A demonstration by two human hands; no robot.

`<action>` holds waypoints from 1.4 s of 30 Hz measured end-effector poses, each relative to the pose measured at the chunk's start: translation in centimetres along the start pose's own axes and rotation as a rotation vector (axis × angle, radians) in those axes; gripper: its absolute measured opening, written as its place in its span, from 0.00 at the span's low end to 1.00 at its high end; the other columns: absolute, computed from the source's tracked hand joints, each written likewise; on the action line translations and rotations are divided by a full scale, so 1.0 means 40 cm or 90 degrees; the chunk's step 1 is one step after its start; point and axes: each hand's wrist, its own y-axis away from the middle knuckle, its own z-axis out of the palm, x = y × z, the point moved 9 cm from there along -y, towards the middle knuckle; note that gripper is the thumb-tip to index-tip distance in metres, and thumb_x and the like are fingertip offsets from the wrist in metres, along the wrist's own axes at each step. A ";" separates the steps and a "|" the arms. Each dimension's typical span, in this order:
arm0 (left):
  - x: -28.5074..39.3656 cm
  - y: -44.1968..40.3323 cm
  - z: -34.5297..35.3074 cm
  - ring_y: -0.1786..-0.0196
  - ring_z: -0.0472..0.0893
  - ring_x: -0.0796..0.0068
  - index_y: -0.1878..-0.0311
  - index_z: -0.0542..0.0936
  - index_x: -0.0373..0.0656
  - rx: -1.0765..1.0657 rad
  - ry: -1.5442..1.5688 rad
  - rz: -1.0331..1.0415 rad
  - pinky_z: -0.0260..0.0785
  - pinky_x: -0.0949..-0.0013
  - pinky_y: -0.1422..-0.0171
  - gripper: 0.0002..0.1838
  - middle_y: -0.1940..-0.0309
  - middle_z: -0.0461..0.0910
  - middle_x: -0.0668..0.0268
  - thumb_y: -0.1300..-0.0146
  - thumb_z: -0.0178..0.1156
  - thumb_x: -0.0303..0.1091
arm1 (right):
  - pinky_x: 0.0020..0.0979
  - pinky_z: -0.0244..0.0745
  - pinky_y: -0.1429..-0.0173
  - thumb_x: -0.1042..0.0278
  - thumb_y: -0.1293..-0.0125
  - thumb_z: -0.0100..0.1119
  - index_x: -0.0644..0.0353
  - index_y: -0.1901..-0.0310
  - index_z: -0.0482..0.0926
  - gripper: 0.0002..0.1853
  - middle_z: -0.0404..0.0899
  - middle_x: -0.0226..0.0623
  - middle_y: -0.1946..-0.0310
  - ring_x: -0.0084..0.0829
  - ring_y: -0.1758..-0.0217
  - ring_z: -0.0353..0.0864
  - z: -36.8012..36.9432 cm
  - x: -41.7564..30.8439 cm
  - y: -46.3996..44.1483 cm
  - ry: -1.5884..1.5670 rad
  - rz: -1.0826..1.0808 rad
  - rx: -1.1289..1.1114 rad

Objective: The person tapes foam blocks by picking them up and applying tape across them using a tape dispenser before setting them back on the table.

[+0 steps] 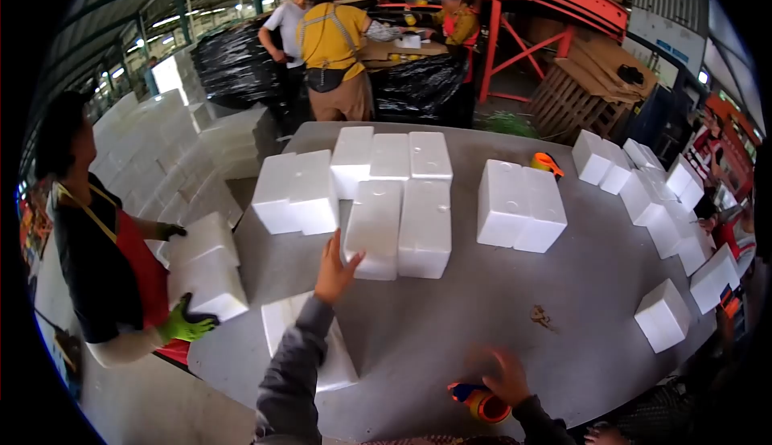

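My left hand (333,271) reaches forward with its fingers apart, at the near left side of a white foam box (373,224). Whether the fingertips touch that box, I cannot tell. Beneath my left forearm lies another white foam box (330,352), partly hidden by the sleeve. My right hand (507,377) is smeared by motion, just above and beside an orange and blue tape dispenser (485,405) at the table's near edge. More white foam boxes (392,155) stand against the far side of the box near my left hand.
The grey table (482,300) carries further foam boxes (523,204), a second orange dispenser (547,164) and a box row (655,196) at right. On the left a gloved co-worker (104,228) holds foam boxes (205,268). Other people (334,43) stand behind, near a red machine frame (555,3).
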 end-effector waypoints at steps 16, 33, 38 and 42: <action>-0.097 0.018 0.300 0.63 0.78 0.68 0.48 0.72 0.35 -0.161 0.529 -0.402 0.72 0.64 0.61 0.29 0.60 0.77 0.60 0.46 0.65 0.45 | 0.39 0.69 0.47 0.60 0.54 0.66 0.55 0.41 0.67 0.35 0.65 0.54 0.47 0.46 0.49 0.70 0.127 0.191 0.245 -0.022 0.191 -0.068; -0.124 -0.075 0.154 0.37 0.60 0.58 0.35 0.58 0.39 -0.183 0.305 -0.067 0.54 0.57 0.36 0.45 0.37 0.58 0.56 0.49 0.61 0.59 | 0.35 0.65 0.45 0.48 0.38 0.49 0.51 0.47 0.70 0.22 0.74 0.32 0.50 0.29 0.47 0.71 0.086 0.061 -0.201 -1.200 -0.038 0.124; -0.190 0.007 0.222 0.43 0.63 0.55 0.39 0.64 0.52 -0.169 0.384 -0.544 0.62 0.43 0.54 0.46 0.45 0.66 0.60 0.60 0.62 0.68 | 0.33 0.63 0.42 0.49 0.38 0.50 0.52 0.48 0.71 0.21 0.74 0.31 0.49 0.27 0.44 0.69 0.246 0.031 -0.376 -1.321 -0.001 0.131; -0.150 0.150 0.188 0.53 0.68 0.62 0.42 0.66 0.50 -0.029 0.461 -0.543 0.65 0.51 0.60 0.41 0.56 0.70 0.62 0.57 0.65 0.62 | 0.31 0.65 0.39 0.53 0.36 0.50 0.58 0.49 0.71 0.20 0.74 0.35 0.50 0.31 0.45 0.72 0.231 0.002 -0.346 -1.513 -0.099 0.132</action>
